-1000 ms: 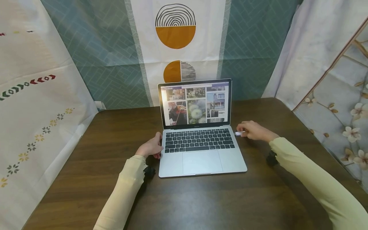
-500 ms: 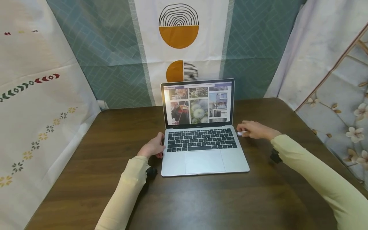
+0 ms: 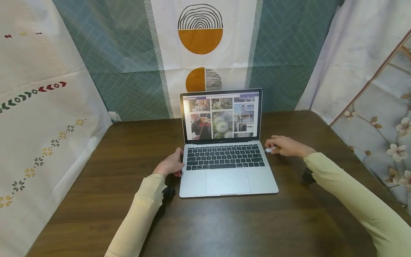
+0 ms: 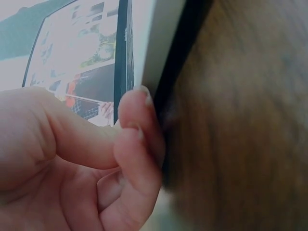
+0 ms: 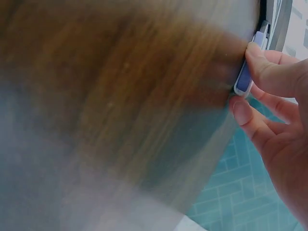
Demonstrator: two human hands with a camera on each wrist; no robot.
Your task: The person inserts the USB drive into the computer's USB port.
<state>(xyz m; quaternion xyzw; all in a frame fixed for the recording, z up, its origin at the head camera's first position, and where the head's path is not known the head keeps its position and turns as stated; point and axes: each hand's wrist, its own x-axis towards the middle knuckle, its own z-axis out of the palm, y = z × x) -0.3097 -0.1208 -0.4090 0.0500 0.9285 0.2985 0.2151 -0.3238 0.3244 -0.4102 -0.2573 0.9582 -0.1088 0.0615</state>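
Note:
An open silver laptop (image 3: 192,184) stands on the table with several photos on its lit screen. My left hand (image 3: 169,163) grips its left edge beside the keyboard. In the left wrist view, the curled fingers (image 4: 139,159) lie right at the laptop's side. My right hand (image 3: 285,145) is at the opposite side, by the rear of the keyboard. Between thumb and fingers it pinches a small white and purple USB flash drive (image 5: 244,79). The drive's metal plug (image 5: 264,27) points to the laptop and is right at its side edge.
The dark brown wooden table (image 3: 231,228) extends around the laptop. A green and white patterned cloth (image 3: 128,82) hangs behind it, with white patterned cloths at the left and right. Both wrists carry a black device (image 3: 309,175) under pale yellow sleeves.
The head view has shifted slightly, moving the laptop and both hands right in the picture. The flash drive's plug end shows more at the laptop's side. Left hand keeps its hold.

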